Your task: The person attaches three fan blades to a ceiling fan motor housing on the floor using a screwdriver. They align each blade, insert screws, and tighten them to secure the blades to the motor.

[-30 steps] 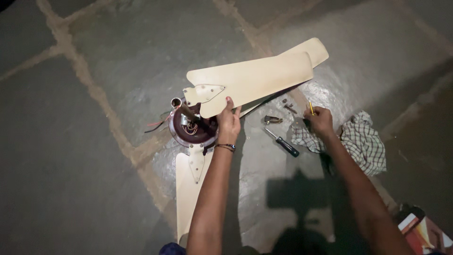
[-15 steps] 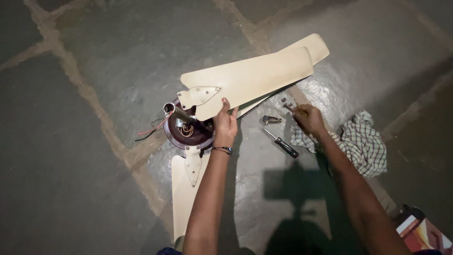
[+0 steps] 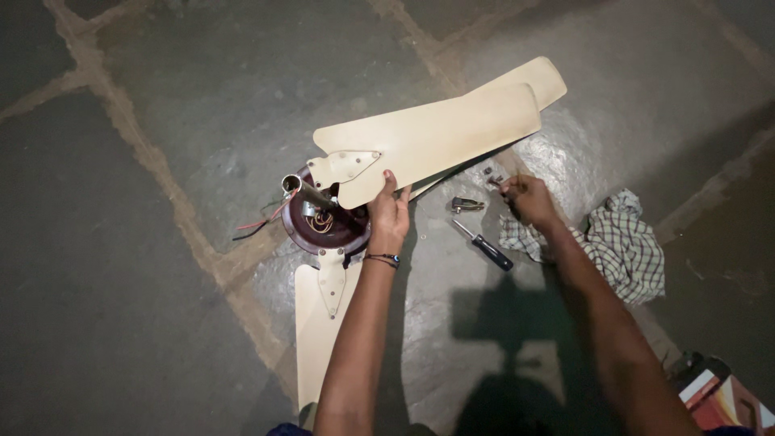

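Observation:
A ceiling fan lies on the stone floor, its dark red motor hub (image 3: 323, 222) facing up with a short metal rod and wires. My left hand (image 3: 389, 211) grips the edge of a loose cream blade (image 3: 428, 137) beside the hub. Another cream blade (image 3: 319, 319) stays bolted to the hub and points toward me. My right hand (image 3: 526, 199) is closed low over small metal parts (image 3: 491, 174) on the floor; what it pinches is too small to tell. A black-handled screwdriver (image 3: 484, 246) lies between my hands.
A checked cloth (image 3: 617, 242) is spread on the floor to the right. A small metal bracket (image 3: 467, 204) sits near the screwdriver. Red and black wires (image 3: 257, 222) trail left of the hub. A colourful box (image 3: 722, 396) shows at the bottom right corner.
My right hand has moved left from near the cloth to the small metal parts beside the blade. My left hand has kept its hold on the blade.

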